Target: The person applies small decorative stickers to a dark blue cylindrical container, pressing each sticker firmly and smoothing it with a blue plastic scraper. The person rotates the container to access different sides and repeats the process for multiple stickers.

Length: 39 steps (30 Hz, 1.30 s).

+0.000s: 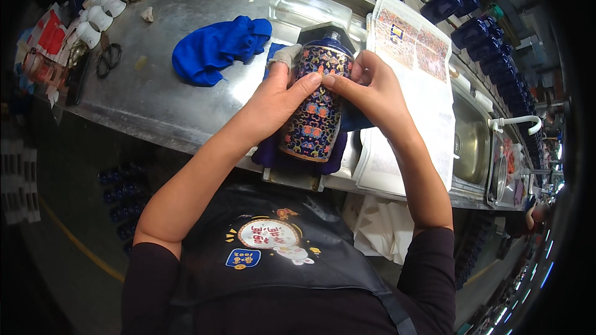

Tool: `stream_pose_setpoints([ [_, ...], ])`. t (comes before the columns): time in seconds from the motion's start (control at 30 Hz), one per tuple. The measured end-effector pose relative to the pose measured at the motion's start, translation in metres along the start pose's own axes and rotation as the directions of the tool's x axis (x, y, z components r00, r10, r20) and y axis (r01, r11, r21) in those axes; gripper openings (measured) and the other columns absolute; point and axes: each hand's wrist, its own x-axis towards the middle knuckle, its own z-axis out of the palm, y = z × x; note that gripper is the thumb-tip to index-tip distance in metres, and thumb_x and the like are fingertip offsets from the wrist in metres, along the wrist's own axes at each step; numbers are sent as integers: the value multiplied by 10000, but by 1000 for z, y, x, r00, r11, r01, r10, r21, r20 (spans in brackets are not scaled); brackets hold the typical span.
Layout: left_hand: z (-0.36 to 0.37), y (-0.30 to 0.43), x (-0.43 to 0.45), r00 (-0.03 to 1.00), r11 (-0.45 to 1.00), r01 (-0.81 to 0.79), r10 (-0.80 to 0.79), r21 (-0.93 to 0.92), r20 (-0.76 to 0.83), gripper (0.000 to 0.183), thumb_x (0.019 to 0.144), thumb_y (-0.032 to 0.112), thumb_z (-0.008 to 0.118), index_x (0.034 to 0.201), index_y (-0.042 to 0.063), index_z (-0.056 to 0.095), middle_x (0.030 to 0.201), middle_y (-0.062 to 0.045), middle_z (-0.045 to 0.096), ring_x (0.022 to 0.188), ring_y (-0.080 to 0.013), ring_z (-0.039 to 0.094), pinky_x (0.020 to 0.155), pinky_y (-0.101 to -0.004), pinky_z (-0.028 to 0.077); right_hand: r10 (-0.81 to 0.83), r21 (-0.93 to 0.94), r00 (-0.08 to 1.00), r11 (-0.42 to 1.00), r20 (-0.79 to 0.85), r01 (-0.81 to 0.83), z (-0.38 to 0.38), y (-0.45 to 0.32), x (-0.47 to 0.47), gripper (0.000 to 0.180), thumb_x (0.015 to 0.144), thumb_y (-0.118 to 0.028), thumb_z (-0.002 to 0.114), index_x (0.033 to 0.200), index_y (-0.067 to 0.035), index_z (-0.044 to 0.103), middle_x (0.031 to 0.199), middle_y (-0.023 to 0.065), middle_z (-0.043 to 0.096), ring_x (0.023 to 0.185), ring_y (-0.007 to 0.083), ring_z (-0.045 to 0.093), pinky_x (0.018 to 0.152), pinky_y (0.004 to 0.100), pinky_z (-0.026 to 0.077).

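Observation:
A dark blue ceramic bottle (311, 123) with a dense floral pattern leans with its neck away from me, over a purple cloth (267, 153). My left hand (279, 95) grips its left side, thumb pressed on the patterned front. Whitish fabric (287, 55) covers some of its fingertips. My right hand (375, 81) holds the opposite side, its thumb tip on the front close to the left thumb and its other fingers curled by the shoulder. The backs of the fingers partly hide the bottle's sides. Behind the neck stands a dark angular block or support (321, 31).
Left of the bottle lies a bright blue cloth (209, 53) on the metal worktop (153, 93). Beyond it are black-handled scissors (108, 58). A clear plastic container (309, 7) sits behind; printed pattern sheets (414, 97) lie right, beside a sink (470, 144). Blue bottles (442, 2) line a rack.

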Motion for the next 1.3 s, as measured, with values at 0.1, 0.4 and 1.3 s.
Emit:
stream_pose_setpoints([
  [0.1,1,-1,-3,999,997,-33,32,-74,-12,631,1020,323,615,1439,-57,333,1290,-148,577,1180,-169,570,1001,-323,486,51,221,997,973,61,-64,-1,1,-2,402,794,-267,855,820,-43,522,726,36,628,654,75,594,568,226,484],
  [0.4,-2,-13,-1,994,993,-113,113,40,7,648,1020,344,613,1422,-79,333,1293,-162,570,1190,-181,564,1011,-342,485,27,184,997,982,66,-39,1,0,-9,418,798,-247,862,859,-57,494,728,40,641,646,61,589,539,207,450],
  [1.3,-13,-7,-10,988,994,-53,37,97,151,689,1030,308,594,1450,-96,228,1442,-192,450,1320,-208,461,1106,-368,407,83,207,993,973,80,-98,9,0,-23,446,787,-241,863,890,-61,468,718,35,627,638,58,576,540,203,444],
])
